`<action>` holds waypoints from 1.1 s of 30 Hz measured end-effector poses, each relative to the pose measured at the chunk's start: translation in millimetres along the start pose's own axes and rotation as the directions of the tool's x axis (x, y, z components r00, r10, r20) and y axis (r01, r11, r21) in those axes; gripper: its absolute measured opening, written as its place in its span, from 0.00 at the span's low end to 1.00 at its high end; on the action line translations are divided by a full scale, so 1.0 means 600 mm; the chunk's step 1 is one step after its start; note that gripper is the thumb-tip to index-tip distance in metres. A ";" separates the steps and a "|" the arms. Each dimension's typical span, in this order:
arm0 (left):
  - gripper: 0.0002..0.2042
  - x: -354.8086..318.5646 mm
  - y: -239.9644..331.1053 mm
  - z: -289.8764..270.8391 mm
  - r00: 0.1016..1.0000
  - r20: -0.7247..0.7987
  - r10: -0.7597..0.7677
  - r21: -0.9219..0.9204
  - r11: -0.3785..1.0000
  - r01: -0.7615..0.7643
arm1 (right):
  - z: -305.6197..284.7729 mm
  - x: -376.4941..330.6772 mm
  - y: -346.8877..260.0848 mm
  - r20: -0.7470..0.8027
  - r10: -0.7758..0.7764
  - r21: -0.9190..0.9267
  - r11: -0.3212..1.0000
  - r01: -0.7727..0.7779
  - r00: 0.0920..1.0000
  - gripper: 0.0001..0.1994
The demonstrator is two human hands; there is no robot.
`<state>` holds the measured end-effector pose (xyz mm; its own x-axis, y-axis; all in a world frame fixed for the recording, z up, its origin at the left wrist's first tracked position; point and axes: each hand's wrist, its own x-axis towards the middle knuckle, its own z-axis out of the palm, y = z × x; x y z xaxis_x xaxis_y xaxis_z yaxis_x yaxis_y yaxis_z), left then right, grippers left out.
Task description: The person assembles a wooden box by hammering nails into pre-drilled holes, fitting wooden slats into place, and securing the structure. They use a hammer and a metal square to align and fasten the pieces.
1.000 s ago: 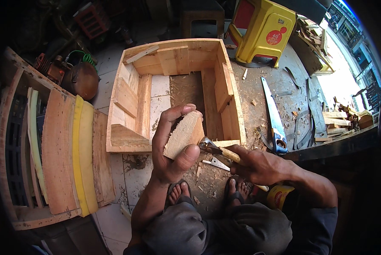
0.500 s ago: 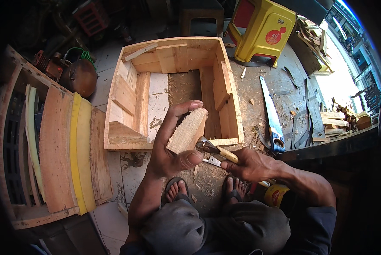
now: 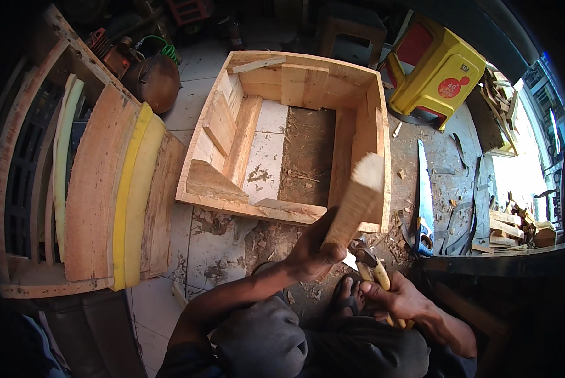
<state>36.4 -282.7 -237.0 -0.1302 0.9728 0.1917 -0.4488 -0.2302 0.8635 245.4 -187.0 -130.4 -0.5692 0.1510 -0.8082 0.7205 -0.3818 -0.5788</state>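
My left hand [image 3: 314,246] is closed round the lower end of a rough wooden block [image 3: 355,205], tilted up in front of the near right corner of an open wooden frame [image 3: 185,173]. Lower right of it, my right hand [image 3: 399,299] grips two tools together by their yellowish handles. One is a hammer-like tool with a dark metal head [image 3: 364,253]; beside it is a tool with a pale blade [image 3: 350,260], whose exact kind I cannot make out. The tool heads sit close by the block's lower end; whether they touch it is unclear.
A handsaw [image 3: 425,201] lies on the floor at the right, among dark strips and wood shavings. Behind it stands a yellow plastic stool [image 3: 436,69]. Scrap wood [image 3: 509,230] is piled far right. A wooden piece with yellow padding [image 3: 134,201] stands at the left.
The block has turned more upright and shifted right and down in the picture with my left hand. My right hand and its tools are lower. The whole view has swung left.
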 end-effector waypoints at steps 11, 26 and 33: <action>0.49 0.042 0.065 -0.006 0.937 -0.346 0.042 -0.309 0.938 -0.157 | -0.019 0.031 -0.019 -0.284 -0.386 -0.224 0.917 0.331 0.878 0.25; 0.41 0.064 0.076 -0.010 0.958 -0.158 -0.239 0.016 0.970 0.245 | -0.222 0.168 0.362 -0.921 -0.174 -0.250 0.949 -0.190 0.348 0.19; 0.58 0.174 0.042 0.091 0.939 -0.208 -0.274 0.978 -0.052 0.202 | -0.178 0.203 0.432 -0.908 -0.273 -0.315 0.945 -0.089 0.317 0.21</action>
<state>60.0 -185.7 -169.8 -0.1832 0.9709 -0.1541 0.8620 0.2341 0.4497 405.3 -170.2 -390.8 -0.0176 0.9804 -0.1964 0.8565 -0.0866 -0.5089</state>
